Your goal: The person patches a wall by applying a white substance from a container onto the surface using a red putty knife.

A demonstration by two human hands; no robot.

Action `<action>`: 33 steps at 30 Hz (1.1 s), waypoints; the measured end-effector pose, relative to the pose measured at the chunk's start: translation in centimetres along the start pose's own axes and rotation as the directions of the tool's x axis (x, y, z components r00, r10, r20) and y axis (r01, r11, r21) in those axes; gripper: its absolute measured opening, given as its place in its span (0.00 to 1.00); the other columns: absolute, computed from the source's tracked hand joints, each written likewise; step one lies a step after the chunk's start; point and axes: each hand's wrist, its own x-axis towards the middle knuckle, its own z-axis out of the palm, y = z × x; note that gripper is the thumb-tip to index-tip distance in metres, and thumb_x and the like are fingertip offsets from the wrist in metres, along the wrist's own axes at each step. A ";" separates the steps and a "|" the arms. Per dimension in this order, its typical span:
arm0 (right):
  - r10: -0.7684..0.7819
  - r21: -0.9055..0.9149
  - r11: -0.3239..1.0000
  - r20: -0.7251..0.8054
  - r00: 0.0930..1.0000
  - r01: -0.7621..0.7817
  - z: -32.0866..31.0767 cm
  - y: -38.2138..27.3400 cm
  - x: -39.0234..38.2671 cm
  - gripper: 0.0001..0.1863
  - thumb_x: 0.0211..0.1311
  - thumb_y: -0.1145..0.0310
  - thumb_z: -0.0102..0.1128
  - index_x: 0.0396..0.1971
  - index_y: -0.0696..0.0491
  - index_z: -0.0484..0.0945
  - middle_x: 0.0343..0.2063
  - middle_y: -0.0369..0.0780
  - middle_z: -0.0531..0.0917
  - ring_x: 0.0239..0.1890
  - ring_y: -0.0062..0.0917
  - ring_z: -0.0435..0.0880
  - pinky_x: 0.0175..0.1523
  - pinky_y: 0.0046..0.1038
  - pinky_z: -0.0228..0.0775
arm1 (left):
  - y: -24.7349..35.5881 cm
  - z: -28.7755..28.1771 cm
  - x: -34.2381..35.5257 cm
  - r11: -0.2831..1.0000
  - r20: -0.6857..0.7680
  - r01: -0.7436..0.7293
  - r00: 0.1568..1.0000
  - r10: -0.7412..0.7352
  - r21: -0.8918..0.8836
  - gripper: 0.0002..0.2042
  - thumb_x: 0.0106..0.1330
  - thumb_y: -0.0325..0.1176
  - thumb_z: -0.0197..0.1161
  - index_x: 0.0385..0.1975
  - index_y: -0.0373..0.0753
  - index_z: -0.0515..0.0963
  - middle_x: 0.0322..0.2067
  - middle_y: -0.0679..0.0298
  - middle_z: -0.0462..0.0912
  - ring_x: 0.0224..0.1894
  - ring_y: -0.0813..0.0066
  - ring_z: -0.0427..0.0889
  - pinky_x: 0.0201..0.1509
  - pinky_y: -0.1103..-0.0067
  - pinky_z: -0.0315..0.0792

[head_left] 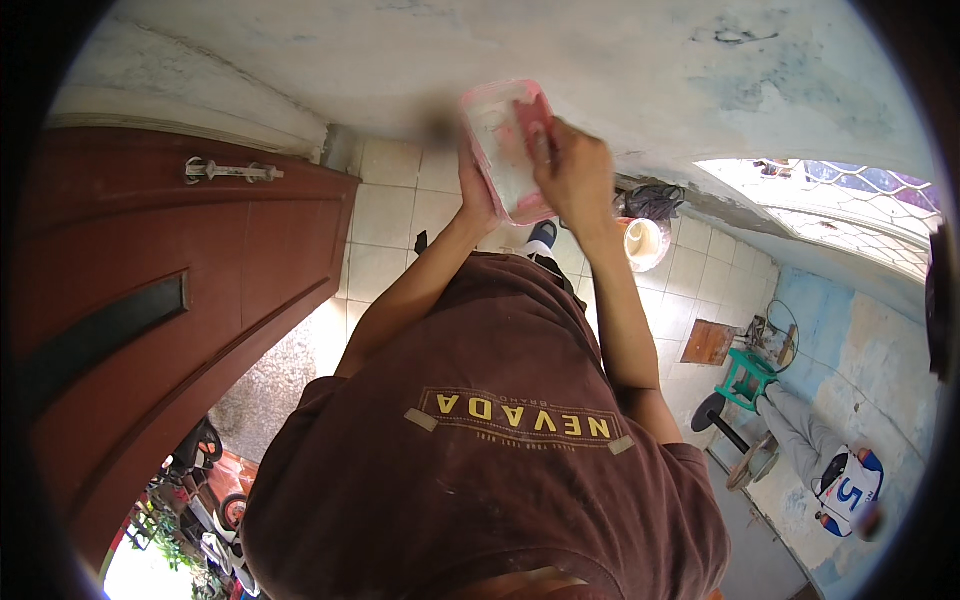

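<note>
A pink rectangular plastic tray [517, 216] is held up in front of the wall, with whitish paste [512, 165] spread over its inside. My left hand [477, 190] grips the tray along its left side, the fingers hidden behind it. Over the right part of the tray, my right hand [582, 175] is closed, thumb bent toward the paste. A reddish-pink flat patch shows beside those fingers. Whether it is a tool or bare tray, I cannot tell.
A patchy plastered wall [620, 50] stands close ahead. At left is a brown wooden door [120, 230]. A cream bucket [643, 243] and dark plastic bag [655, 200] sit on the tiles to the right. Farther right, a person [845, 490] is near a green stool [745, 380].
</note>
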 end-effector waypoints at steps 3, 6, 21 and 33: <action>0.020 -0.125 0.992 -0.005 1.000 -0.020 -1.4 0.6 0.3 0.11 0.66 0.66 0.61 0.28 0.58 0.83 0.24 0.52 0.86 0.29 0.51 0.87 0.35 0.48 0.79 | 0.0 0.6 0.0 1.000 0.009 0.019 1.000 -0.020 0.020 0.43 0.74 0.74 0.32 0.77 0.46 0.59 0.72 0.57 0.68 0.73 0.57 0.70 0.75 0.58 0.67; -0.046 -0.176 0.982 0.117 0.992 0.066 1.0 1.9 -1.3 0.10 0.61 0.66 0.64 0.26 0.58 0.84 0.25 0.52 0.86 0.29 0.51 0.87 0.37 0.48 0.79 | -0.7 0.8 -0.2 0.993 -0.069 -0.018 0.997 0.027 0.117 0.42 0.75 0.73 0.32 0.77 0.46 0.59 0.72 0.57 0.68 0.73 0.57 0.70 0.76 0.59 0.67; -0.169 -0.044 0.984 0.074 0.983 0.173 2.3 1.4 -1.8 0.09 0.66 0.65 0.64 0.31 0.55 0.84 0.25 0.47 0.85 0.29 0.49 0.85 0.34 0.46 0.75 | -1.3 -1.2 -0.4 0.991 -0.034 0.135 0.990 -0.135 0.007 0.39 0.77 0.70 0.36 0.77 0.46 0.60 0.72 0.54 0.69 0.72 0.56 0.71 0.76 0.57 0.67; -0.064 0.118 0.991 0.067 0.996 0.056 -1.2 4.8 -2.6 0.13 0.66 0.66 0.62 0.27 0.61 0.81 0.22 0.55 0.82 0.27 0.53 0.84 0.34 0.48 0.75 | -5.0 0.1 0.5 0.988 0.021 0.149 0.989 -0.148 -0.032 0.38 0.78 0.69 0.35 0.76 0.47 0.62 0.70 0.56 0.70 0.69 0.58 0.75 0.74 0.59 0.70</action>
